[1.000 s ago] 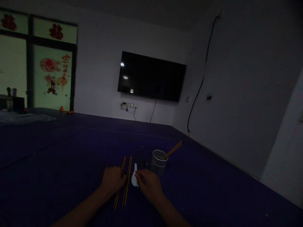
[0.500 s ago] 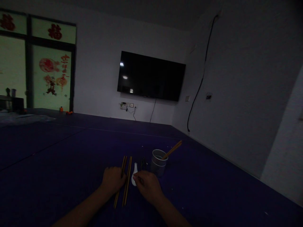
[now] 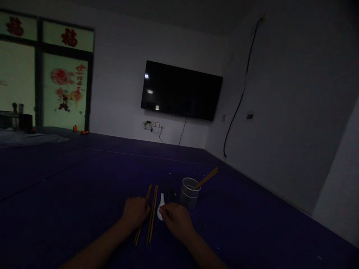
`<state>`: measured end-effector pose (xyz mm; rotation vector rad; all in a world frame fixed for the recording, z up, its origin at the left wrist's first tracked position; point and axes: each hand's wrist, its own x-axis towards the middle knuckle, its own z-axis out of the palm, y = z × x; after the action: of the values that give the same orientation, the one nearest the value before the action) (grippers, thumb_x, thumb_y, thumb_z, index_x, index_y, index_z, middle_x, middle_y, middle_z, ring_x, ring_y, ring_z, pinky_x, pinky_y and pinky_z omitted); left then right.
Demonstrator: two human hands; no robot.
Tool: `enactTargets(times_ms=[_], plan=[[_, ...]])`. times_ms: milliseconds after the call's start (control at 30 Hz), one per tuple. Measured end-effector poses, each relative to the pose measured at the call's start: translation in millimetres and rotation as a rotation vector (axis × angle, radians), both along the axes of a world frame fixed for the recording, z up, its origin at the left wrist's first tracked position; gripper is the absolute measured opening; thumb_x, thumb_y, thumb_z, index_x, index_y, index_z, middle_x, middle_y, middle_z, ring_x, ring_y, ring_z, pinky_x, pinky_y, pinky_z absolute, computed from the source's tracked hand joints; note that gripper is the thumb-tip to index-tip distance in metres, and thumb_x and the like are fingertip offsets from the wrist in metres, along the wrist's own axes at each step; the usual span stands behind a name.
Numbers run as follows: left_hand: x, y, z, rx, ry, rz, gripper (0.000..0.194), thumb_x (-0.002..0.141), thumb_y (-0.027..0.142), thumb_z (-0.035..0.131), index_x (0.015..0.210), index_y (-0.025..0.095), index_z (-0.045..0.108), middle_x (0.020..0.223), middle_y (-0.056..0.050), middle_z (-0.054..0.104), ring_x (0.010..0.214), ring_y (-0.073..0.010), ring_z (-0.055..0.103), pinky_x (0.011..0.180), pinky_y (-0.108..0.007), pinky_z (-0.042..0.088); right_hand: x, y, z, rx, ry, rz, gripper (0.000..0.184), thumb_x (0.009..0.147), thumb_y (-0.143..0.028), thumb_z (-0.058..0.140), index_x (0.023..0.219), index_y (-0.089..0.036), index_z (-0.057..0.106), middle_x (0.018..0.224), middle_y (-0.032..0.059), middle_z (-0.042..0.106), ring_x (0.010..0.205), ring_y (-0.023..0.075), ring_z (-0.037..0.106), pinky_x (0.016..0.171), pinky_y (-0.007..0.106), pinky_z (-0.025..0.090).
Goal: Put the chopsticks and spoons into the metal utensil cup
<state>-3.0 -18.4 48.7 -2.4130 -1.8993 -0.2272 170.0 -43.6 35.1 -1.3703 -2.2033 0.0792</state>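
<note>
My left hand (image 3: 136,211) is closed around a pair of wooden chopsticks (image 3: 140,232), which slant across the purple surface. To the right of that hand lies a second pair of chopsticks (image 3: 153,215), side by side. A white spoon (image 3: 162,203) rests beside them, its handle pointing away from me. The bent, pinched fingers of my right hand (image 3: 177,221) are at the right edge of the spoon's bowl. Whether they grip it cannot be seen. Behind the right hand stands a grey metal cup (image 3: 188,198) with more chopsticks (image 3: 206,177) leaning in it.
Small dark objects (image 3: 171,193) lie between spoon and cup, too dim to name. The wide purple surface (image 3: 84,179) reaches back to the walls. Clear plastic sheeting (image 3: 30,137) and orange items (image 3: 84,132) are at the far left. A black cable (image 3: 238,104) hangs on the right wall.
The camera view has shifted slightly. The left-hand chopsticks now lie closer together at their far ends and lean a little more to the right. My right hand stays beside the spoon.
</note>
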Motion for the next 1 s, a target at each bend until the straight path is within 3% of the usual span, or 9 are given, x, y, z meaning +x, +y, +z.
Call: enactTargets(times_ms=[1000], plan=[[-1.5,1.4,-1.8,0.003,-0.021,-0.002,0.037,0.085,0.028,0.035,0.087,0.013,0.069,0.09,-0.015,0.071,0.088,-0.0288,0.067,0.08,-0.041,0.047,-1.3,0.4,-1.7,-0.013,-0.034,0.034,0.023,0.09,-0.027,0.045,0.082,-0.023,0.066,0.081,0.0005,0.068,0.077,0.0135,0.062,0.065,0.022,0.035]])
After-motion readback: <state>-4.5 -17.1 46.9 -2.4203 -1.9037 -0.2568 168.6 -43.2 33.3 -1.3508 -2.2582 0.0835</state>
